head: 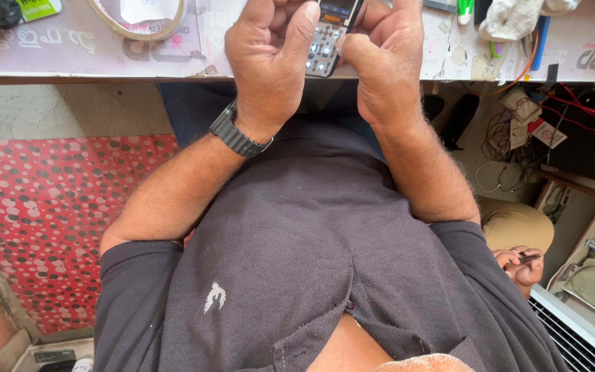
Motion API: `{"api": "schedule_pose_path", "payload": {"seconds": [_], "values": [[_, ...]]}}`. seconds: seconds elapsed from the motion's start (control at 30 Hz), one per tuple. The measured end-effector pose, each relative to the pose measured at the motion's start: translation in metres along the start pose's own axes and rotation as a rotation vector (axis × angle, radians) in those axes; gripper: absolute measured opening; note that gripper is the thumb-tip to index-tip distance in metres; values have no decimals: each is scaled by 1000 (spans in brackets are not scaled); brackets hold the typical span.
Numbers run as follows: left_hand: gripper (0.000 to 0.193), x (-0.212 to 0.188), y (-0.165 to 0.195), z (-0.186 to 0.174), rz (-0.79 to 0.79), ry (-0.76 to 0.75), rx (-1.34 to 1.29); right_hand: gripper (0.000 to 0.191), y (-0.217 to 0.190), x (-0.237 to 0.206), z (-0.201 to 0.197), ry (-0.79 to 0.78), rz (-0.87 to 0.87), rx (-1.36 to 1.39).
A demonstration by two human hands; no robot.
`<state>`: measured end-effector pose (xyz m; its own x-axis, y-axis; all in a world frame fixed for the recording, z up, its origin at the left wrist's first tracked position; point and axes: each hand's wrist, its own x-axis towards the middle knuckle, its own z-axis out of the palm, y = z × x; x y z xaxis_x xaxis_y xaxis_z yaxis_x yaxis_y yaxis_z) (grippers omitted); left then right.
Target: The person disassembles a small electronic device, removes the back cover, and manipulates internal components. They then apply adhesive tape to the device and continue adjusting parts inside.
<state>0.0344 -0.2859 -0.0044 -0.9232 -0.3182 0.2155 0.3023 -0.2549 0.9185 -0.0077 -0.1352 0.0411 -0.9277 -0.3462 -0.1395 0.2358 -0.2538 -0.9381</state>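
**benchwatcher:** At the edge of the worktable (70,55), both hands are up on a small keypad phone (326,43). The left hand (270,52), the one with the dark wristwatch (237,132), has its thumb lying along the phone's left side and its fingers curled in behind. The right hand (383,58) closes on the other side, thumb tip right at the keypad's edge. So it's a narrow two-handed pinch, with the phone held just above the table's front edge.

**solderjoe:** How far along, you reckon?

**benchwatcher:** Early or midway, I'd guess. The keys are lit and the casing looks whole from here, nothing opened up or laid out beside it. The top of the phone runs out of the frame, so can't say what's on its screen.

**solderjoe:** Anything else around?

**benchwatcher:** A ring of tape (139,21) sits up left on the table, tangled red and orange wires (573,103) are off right under it, and there's a red dotted mat (43,220) on the floor. Another person's hand (521,265) shows low at right holding something small, well apart from the phone.
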Motion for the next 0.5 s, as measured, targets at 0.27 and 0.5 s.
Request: {"api": "schedule_pose_path", "payload": {"seconds": [0.27,0.5], "values": [[14,-7,-9,-3,-7,18,-55,20,5,-5,-8,-78,-28,-39],[17,-6,-12,-3,9,28,-26,21,10,-4,-13,-79,-35,-66]]}}
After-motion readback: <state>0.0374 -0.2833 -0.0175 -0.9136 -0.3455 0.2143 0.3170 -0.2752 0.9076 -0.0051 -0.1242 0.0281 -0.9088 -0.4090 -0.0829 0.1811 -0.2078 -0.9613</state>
